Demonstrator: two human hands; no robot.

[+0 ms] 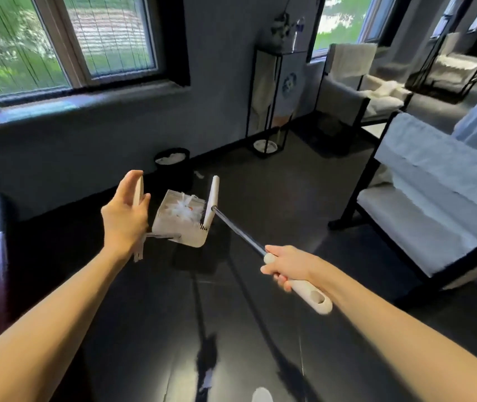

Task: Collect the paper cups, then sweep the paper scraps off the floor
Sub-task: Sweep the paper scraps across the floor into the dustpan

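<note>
Late stage, I'd say. Left hand (125, 219) grips the dustpan (185, 227) handle and right hand (288, 268) is clamped on the broom (213, 198). Paper scraps (183, 211) sit in the raised pan between the hands. Bin (173, 166) is just beyond, with 1 stray scrap (199, 174) on the floor (275, 184) beside it. Left to do: dump, catch strays. No cups visible. Bin contents are blurred.

ahead of you was a window (66, 44) above a grey sill (86, 101); a black-framed stand (278, 91) stood in the corner, a white-cushioned chair (422, 221) to your right.
</note>
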